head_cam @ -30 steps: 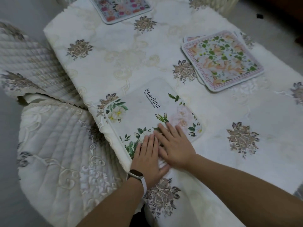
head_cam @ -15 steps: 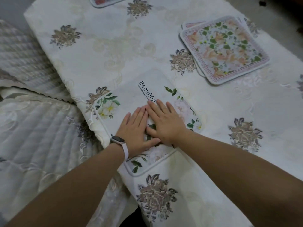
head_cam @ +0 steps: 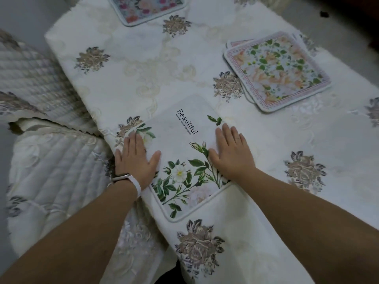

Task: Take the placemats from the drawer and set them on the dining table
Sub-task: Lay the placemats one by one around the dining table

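You are pressing both palms flat on the white placemat, which is lying at the near-left edge of the counter. Your left hand is bearing on its left border, where the counter edge drops toward the quilted chair cover. Your right hand is bearing on its right half. On both hands the fingers are extended, close together and flat, and are gripping nothing.

The step in hand appears to be seating and smoothing this placemat. The next move probably calls for lifting both hands clear, then taking the top mat from the stacked floral placemats lying well apart at far right.

The placemat's long axis is running diagonally, from the near corner toward the far-left. Its printed word is reading along the shorter direction. A further placemat is lying at the far edge.
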The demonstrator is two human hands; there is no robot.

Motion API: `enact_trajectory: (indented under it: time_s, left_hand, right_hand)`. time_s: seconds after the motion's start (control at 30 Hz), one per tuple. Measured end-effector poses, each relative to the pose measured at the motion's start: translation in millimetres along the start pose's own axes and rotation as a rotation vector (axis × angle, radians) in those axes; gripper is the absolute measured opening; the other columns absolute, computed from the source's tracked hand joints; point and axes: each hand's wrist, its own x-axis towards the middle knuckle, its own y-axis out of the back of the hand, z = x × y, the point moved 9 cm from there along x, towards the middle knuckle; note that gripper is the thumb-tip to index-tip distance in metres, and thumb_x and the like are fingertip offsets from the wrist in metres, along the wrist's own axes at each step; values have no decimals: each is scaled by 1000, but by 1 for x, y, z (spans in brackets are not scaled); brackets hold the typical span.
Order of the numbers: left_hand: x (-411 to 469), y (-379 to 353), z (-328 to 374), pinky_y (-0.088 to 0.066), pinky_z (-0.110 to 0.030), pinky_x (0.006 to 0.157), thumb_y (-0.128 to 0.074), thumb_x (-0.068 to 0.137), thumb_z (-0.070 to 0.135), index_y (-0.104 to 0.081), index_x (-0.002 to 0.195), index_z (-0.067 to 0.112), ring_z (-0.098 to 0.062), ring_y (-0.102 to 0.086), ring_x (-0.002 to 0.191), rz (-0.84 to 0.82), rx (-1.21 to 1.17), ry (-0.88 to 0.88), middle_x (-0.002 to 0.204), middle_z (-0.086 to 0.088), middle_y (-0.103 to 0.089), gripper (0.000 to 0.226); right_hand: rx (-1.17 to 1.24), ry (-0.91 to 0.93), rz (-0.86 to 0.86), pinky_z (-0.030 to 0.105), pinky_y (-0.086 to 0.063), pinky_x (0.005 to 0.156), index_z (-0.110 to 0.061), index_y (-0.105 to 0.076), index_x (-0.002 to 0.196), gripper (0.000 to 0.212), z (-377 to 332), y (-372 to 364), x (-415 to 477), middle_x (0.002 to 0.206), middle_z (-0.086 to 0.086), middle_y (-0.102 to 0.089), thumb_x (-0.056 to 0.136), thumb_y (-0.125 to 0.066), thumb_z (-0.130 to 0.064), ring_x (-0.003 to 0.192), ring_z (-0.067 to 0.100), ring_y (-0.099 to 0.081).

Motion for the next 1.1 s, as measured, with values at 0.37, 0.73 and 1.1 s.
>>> enact_trajectory:
  time_s: [0.37,0.73,1.1]
  left_hand:
    - [-57,16,-4,-11,-45,119,-22,97,56,-5,155,12,-20,-2,149,-124,32,-45,163,-4,-1,74]
    - [-90,24,69,-36,-42,108,-19,85,68,-37,145,20,-22,-36,137,-120,-179,-262,149,-3,-42,79]
    - [-41,53,214,-36,-38,108,-41,95,50,-33,147,22,-22,-41,132,-203,-319,-320,148,0,-41,59]
  right_hand:
    - [26,-105,-178,36,0,123,-10,7,155,75,24,3,-87,163,9,15,101,-16,-55,150,21,13]
    - [166,-217,-4,32,-46,87,-17,-44,139,46,37,46,-109,137,2,-45,96,-44,-35,120,21,-47]
    - [269,-371,87,35,-43,94,-17,-45,140,48,148,98,-77,142,2,-45,96,-46,-35,126,22,-46]
